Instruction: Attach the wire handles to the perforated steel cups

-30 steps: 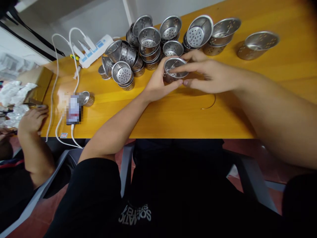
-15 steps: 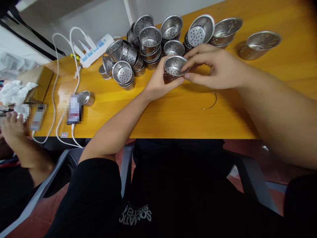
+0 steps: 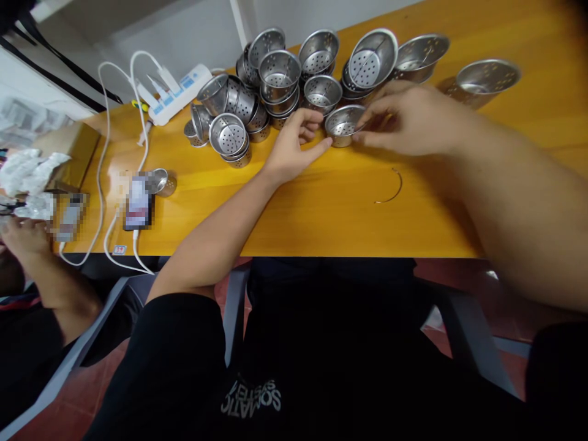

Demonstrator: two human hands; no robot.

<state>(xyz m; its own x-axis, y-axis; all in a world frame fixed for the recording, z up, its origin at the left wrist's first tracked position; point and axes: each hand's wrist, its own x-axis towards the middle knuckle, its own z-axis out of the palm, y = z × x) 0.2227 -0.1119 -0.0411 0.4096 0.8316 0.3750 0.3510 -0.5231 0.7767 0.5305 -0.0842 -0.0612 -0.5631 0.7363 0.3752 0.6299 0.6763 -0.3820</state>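
Note:
A perforated metal cup (image 3: 342, 127) stands upright on the yellow table (image 3: 321, 214), and the thumb and fingers of my right hand (image 3: 407, 119) pinch its right side. My left hand (image 3: 297, 146) is just left of that cup, fingers curved and apart, holding nothing. Behind both hands more perforated cups (image 3: 279, 76) are gathered, some stacked and some lying tilted. One cup (image 3: 322, 92) sits directly behind the pinched one. In front of my right hand lies a thin curved wire (image 3: 397, 187).
A power strip (image 3: 181, 95) with white cables lies at the back left. Nearer are a phone (image 3: 138, 202) and a small perforated cup (image 3: 164, 182). Another person's hand (image 3: 27, 236) is at the far left, beside a cardboard box (image 3: 76, 150). A cup (image 3: 484, 82) stands at the right.
The cup has moved right and down onto the table, out of my left hand, which has let go and opened. My right hand has stayed at the cup's right side.

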